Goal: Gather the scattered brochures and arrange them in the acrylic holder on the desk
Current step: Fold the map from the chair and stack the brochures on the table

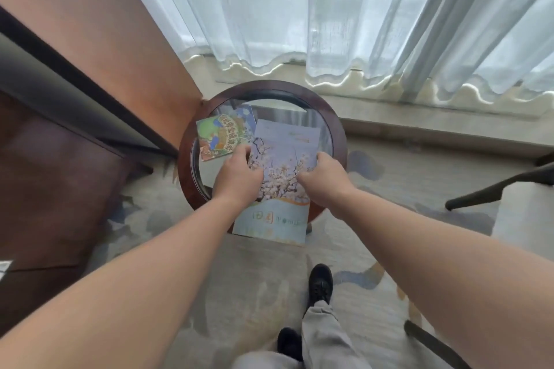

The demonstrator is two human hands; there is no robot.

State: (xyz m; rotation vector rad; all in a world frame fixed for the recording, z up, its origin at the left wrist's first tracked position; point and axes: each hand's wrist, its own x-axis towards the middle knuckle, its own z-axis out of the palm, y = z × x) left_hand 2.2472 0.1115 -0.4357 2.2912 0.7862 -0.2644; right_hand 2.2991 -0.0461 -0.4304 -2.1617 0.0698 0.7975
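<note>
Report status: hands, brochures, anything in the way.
Left hand and right hand grip blossom brochure, overhanging round table near edge. Green brochure, pale blue brochure lie on glass. Acrylic holder not in view.

Bare forearms (168, 252), grey trousers (325, 338), and black lace-up shoes (320, 281).

The left hand (236, 172) is covering the left side of the blossom brochure (283, 171), hiding its fingertips and grip; the green brochure (221, 136) is hiding most of a blue brochure (248, 112); all print is blurring beyond reading; a chair (494, 186) is running off the right edge
</note>
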